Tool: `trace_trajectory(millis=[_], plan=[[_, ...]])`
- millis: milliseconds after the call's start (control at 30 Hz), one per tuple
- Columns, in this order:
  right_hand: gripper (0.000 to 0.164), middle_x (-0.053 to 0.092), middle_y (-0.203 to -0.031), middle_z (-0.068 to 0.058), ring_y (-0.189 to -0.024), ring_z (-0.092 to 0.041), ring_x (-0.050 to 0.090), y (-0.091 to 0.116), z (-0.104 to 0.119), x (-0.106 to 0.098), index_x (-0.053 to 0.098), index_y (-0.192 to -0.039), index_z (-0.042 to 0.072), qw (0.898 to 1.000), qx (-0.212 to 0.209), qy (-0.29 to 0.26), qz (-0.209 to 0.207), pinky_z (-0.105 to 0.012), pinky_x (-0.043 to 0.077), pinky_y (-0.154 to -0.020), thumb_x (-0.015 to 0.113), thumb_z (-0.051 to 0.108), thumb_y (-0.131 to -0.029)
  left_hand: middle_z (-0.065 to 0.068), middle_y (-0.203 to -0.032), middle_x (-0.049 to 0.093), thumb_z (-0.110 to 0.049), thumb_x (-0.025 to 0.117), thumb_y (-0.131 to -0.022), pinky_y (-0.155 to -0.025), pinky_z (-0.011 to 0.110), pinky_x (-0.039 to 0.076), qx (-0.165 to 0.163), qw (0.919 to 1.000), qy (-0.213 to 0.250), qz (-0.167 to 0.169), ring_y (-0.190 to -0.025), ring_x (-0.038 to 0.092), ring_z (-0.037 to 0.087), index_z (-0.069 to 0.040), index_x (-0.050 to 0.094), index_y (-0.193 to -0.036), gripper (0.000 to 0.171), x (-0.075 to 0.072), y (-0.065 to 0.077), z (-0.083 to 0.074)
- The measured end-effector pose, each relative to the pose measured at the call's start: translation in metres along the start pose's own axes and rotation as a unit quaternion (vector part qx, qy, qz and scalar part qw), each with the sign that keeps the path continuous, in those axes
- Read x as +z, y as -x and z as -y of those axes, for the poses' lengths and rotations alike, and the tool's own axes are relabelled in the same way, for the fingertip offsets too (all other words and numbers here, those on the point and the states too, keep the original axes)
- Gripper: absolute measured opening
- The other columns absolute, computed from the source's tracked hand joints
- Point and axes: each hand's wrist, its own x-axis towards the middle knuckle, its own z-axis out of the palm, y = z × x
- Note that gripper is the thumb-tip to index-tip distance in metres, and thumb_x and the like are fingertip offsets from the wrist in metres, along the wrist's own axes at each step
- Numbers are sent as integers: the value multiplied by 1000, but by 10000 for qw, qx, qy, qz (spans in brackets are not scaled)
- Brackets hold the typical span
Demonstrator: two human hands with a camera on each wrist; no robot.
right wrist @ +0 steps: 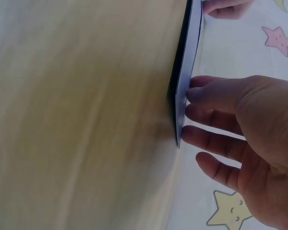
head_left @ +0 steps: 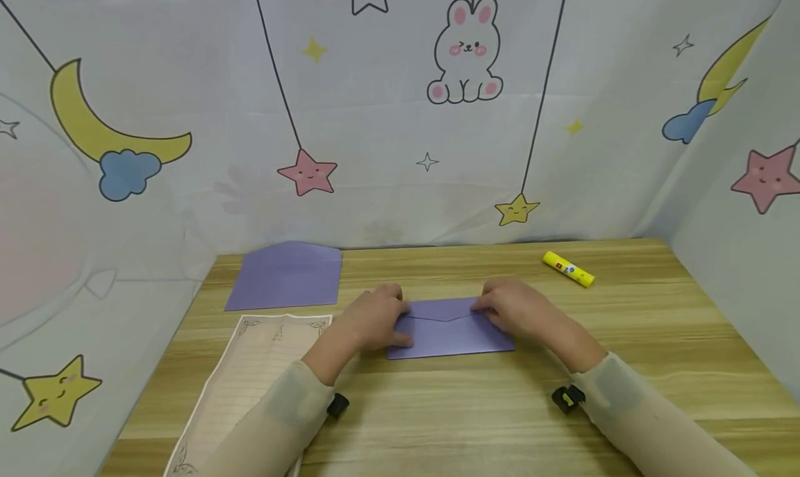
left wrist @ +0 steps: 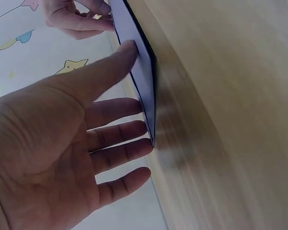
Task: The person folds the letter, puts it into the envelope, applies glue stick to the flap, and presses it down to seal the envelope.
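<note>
A purple envelope [head_left: 446, 338] lies crosswise on the wooden table, its pointed flap [head_left: 440, 309] folded down over the upper part. My left hand [head_left: 375, 317] holds the envelope's left end. In the left wrist view the thumb lies on its face while the fingertips [left wrist: 145, 146] meet its edge; the little finger stands apart from it. My right hand [head_left: 515, 307] grips the upper right corner by the flap. The right wrist view shows that thumb [right wrist: 206, 95] and the forefinger close together at the edge. Fingertips behind the envelope are partly hidden.
A second purple envelope [head_left: 287, 282] with its flap raised lies at the back left. Below it, a lined sheet with ornate corners [head_left: 250, 373] is partly covered by my left sleeve. A yellow glue stick [head_left: 569, 269] lies at the back right. A patterned cloth [head_left: 387, 116] hangs behind the table.
</note>
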Motion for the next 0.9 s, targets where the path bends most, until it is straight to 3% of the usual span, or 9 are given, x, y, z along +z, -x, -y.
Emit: trace_trajectory(millis=[200, 433, 667, 900], plan=[[26, 67, -102, 0, -90, -16, 63, -5, 16, 0, 81, -122, 13, 9992, -262, 156, 259, -38, 57, -82, 73, 5, -98, 5, -125, 59, -48, 85, -90, -94, 51, 52, 3, 9999, -148, 48, -120, 56, 27, -15, 74, -128, 52, 0, 1, -2], [32, 66, -104, -2, -91, -18, 61, -23, 36, 5, 79, -129, 18, 9962, -665, 470, 297, -39, 55, -83, 70, 8, -101, 4, -128, 58, -49, 82, -92, -98, 52, 51, -62, 9998, -184, 99, -124, 54, 26, -14, 71, -138, 59, 1, 1, -3], [36, 61, -105, 1, -93, -18, 58, -43, 56, 8, 74, -138, 25, 9956, -519, 582, 520, -35, 48, -72, 66, 12, -106, 4, -126, 58, -47, 82, -93, -100, 55, 50, -177, 9997, -56, 170, -120, 55, 26, -14, 70, -139, 58, -2, 2, -7], [40, 60, -106, 0, -92, -17, 56, -55, 66, 10, 68, -145, 26, 9947, -481, 654, 637, -35, 46, -70, 63, 13, -108, 4, -124, 57, -48, 83, -92, -102, 58, 50, -264, 9995, -57, 168, -119, 55, 26, -16, 71, -139, 58, -3, 2, -8]])
